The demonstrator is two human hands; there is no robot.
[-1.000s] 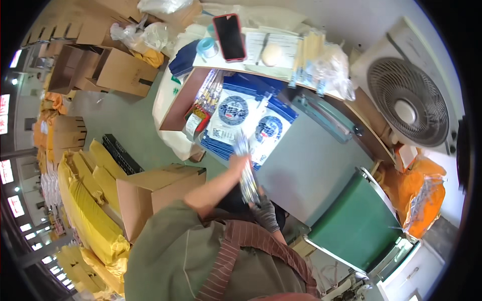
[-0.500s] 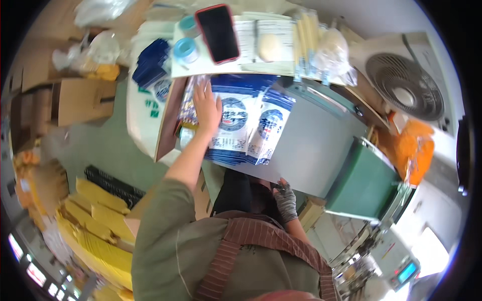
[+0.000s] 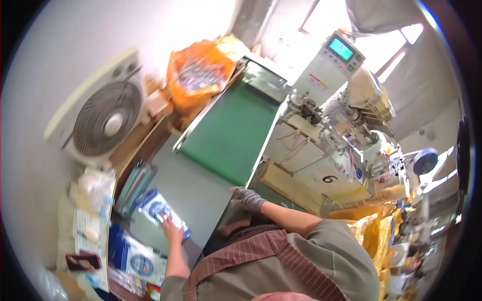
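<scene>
My left hand [image 3: 173, 232] lies with its fingers apart on a white and blue printed pouch [image 3: 155, 204] on the grey tabletop [image 3: 196, 178]. A stack of similar pouches [image 3: 143, 265] is just behind that hand, at the lower left. My right hand [image 3: 249, 198], in a grey fingertip-less glove, hangs at the table's near edge beside the green conveyor belt [image 3: 231, 133]. Its fingers look loosely stretched, with nothing visible in them. A teal-grey bar-shaped device [image 3: 136, 188] stands just left of the pouch under my left hand.
A white fan [image 3: 108, 123] is at the left, and an orange bag [image 3: 198, 72] of clear plastic sits beyond the belt. A machine with a lit screen [image 3: 341, 49] stands at the right. A phone [image 3: 83, 262] lies on the left shelf. Yellow sacks [image 3: 374, 236] are at the lower right.
My view has turned right toward the belt and machine. My left hand has left the far side of the pouch stack and now rests on a separate pouch, which has moved toward the belt.
</scene>
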